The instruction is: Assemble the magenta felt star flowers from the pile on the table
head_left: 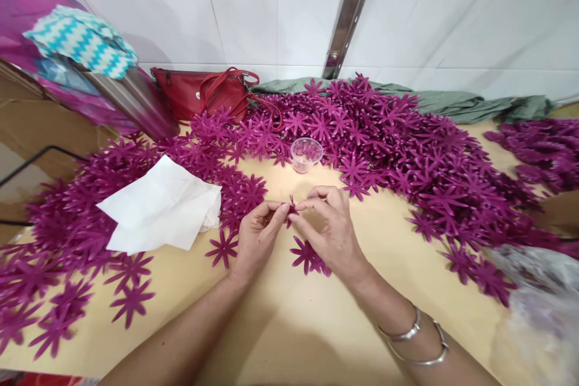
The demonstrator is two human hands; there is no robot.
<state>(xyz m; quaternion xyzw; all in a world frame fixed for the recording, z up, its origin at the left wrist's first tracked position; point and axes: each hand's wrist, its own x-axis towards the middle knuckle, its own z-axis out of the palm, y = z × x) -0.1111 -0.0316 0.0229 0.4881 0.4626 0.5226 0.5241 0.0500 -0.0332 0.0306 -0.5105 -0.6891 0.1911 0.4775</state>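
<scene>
Between my two hands is a small magenta petal piece (292, 210), with thin tips sticking up from it. My left hand (260, 234) pinches it from the left with thumb and forefinger. From the other side my right hand (332, 229) meets it with thumb and fingertips curled in. Exactly what the right fingertips grip is too small to make out. Under the right hand, on the table, lie flat magenta flower cutouts (307, 255), partly covered by the fingers. A clear plastic cup (306, 155) with something small inside stands just beyond the hands.
Heaps of magenta flower cutouts (407, 151) curve around the table (280, 313). White paper sheets (158, 208) lie on the left heap. Behind are a red bag (190, 93) and a metal cylinder (131, 99) topped by a patterned cloth (85, 42). A plastic bag (538, 313) sits at right.
</scene>
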